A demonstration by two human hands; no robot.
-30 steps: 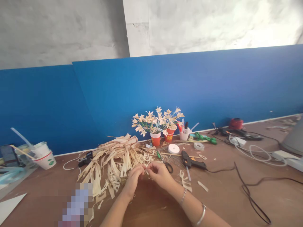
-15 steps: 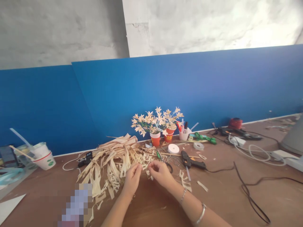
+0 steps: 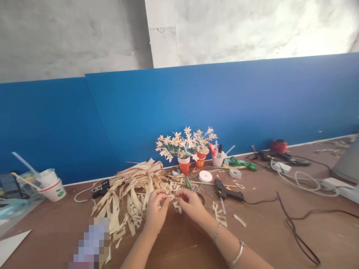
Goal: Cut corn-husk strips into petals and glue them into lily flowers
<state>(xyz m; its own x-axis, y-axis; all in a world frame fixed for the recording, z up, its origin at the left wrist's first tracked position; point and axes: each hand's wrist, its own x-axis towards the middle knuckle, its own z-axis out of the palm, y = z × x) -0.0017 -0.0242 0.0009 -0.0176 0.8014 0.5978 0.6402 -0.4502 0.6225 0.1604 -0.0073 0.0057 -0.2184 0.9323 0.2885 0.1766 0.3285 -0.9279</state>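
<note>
My left hand (image 3: 157, 209) is at the right edge of a heap of pale dried husk strips (image 3: 134, 190), thumb and fingers curled together. Whatever is between its fingertips is too small to name. Close beside it, my right hand (image 3: 190, 203) pinches thumb against forefinger, also on something too small to make out. Small cut husk pieces (image 3: 177, 206) show between and behind the hands. Beyond them, pale star-shaped flowers (image 3: 179, 144) stand in a red and white cup (image 3: 184, 164). Green-handled scissors (image 3: 188, 183) lie partly hidden behind my right hand.
A black glue gun (image 3: 228, 192) lies right of my hands, its cord running right. Behind are a white roll (image 3: 205, 176), a tape ring (image 3: 235, 173) and a cup of pens (image 3: 217, 160). White cups (image 3: 54, 189) stand far left; cables (image 3: 297, 224) cross the right side.
The fingers of my left hand have shifted: they are raised and more curved, with a gap showing above the thumb. My right hand has barely moved.
</note>
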